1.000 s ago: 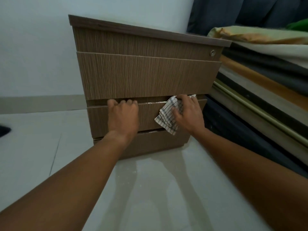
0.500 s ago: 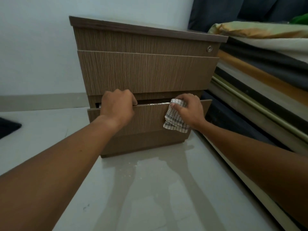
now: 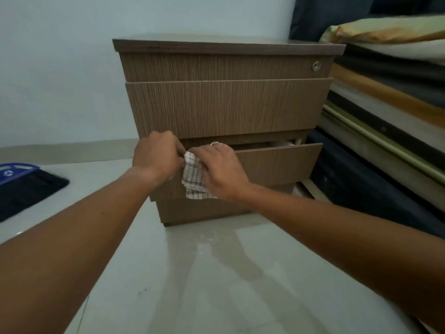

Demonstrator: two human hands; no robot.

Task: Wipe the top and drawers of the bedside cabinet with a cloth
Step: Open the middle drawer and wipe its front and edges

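Wood-grain bedside cabinet (image 3: 226, 107) — I judge the job midway: its bottom drawer (image 3: 277, 162) stands pulled ajar, its top edge under my checked cloth (image 3: 193, 175); what's already wiped I can't tell. My left hand (image 3: 156, 157) curls over that edge, fingers closed on it; my right hand (image 3: 220, 171) presses the cloth down — fingers together, arms outstretched.

matt wood-grain cabinet (image 3: 226, 107), woven checked cloth (image 3: 193, 177), glossy floor (image 3: 216, 273)

Right hand (image 3: 220, 171) hides part of cloth (image 3: 192, 175).
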